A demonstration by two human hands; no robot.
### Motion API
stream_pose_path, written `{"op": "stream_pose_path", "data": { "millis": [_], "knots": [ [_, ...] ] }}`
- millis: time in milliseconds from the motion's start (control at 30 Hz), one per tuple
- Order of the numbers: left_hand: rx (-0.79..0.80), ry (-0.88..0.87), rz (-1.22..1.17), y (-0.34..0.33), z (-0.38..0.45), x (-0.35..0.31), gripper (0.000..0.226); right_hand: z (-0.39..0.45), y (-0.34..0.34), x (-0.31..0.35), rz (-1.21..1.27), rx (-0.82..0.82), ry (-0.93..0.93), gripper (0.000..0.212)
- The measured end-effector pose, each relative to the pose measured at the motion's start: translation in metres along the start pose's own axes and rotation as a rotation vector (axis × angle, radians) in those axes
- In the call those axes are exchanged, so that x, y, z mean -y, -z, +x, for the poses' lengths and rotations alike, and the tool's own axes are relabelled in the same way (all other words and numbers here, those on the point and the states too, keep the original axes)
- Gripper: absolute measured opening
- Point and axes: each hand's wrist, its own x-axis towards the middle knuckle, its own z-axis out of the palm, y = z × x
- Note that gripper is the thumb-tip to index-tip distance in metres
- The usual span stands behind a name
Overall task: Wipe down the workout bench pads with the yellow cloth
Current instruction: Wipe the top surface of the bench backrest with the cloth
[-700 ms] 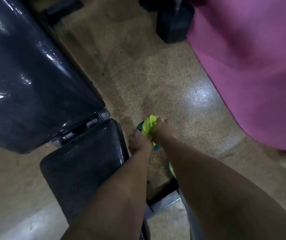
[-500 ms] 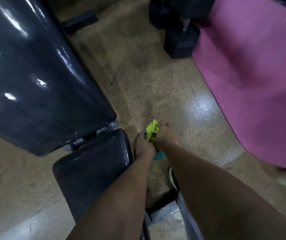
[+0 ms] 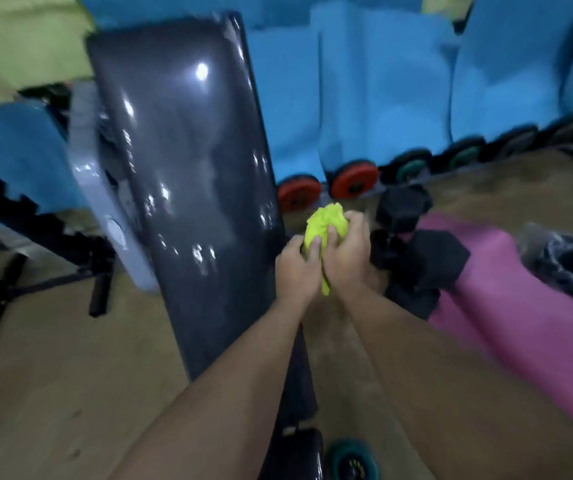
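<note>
Both hands bunch the yellow cloth (image 3: 325, 225) at frame centre: left hand (image 3: 297, 268) and right hand (image 3: 345, 252) curl round it, likely wadding it to wipe. Back pad (image 3: 188, 174) at nine o'clock, untouched.

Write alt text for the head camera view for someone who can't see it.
Both hands, left hand and right hand, bunch up a yellow cloth beside the glossy dark bench pad. A pink mat and black dumbbells lie to the right.
</note>
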Motion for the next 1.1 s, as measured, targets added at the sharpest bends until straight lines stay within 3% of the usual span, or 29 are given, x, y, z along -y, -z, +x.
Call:
{"op": "stream_pose_path", "data": {
  "millis": [200, 400, 500, 600, 700, 800, 867, 967, 1100],
  "knots": [
    [-0.139, -0.113, -0.053, 0.125, 0.089, -0.121, 0.03, 0.082, -0.031, 0.186, 0.056, -0.021, 0.226, 0.018],
    [-0.181, -0.201, -0.064, 0.21, 0.15, -0.189, 0.028, 0.113, -0.075, 0.297, 0.102, 0.037, 0.376, 0.031],
    [-0.107, -0.203, -0.102, 0.228, 0.175, -0.191, 0.025, 0.123, -0.099, 0.309, 0.093, 0.098, 0.458, 0.044],
    [-0.014, -0.206, -0.092, 0.233, 0.195, -0.189, 0.014, 0.144, -0.118, 0.302, 0.027, 0.12, 0.474, 0.04],
    [0.136, -0.2, -0.065, 0.23, 0.214, -0.184, 0.022, 0.164, -0.131, 0.29, -0.08, 0.107, 0.492, 0.033],
    [0.194, -0.257, 0.123, 0.23, 0.231, -0.169, 0.039, 0.179, -0.143, 0.27, -0.27, 0.119, 0.539, 0.034],
    [0.155, -0.283, 0.251, 0.238, 0.239, -0.165, 0.037, 0.185, -0.151, 0.257, -0.373, 0.097, 0.588, 0.042],
    [-0.033, -0.331, 0.409, 0.26, 0.248, -0.167, 0.027, 0.188, -0.162, 0.249, -0.486, 0.028, 0.635, 0.045],
    [-0.244, -0.353, 0.474, 0.296, 0.271, -0.163, 0.024, 0.191, -0.171, 0.252, -0.537, -0.02, 0.68, 0.047]
  ]
}}
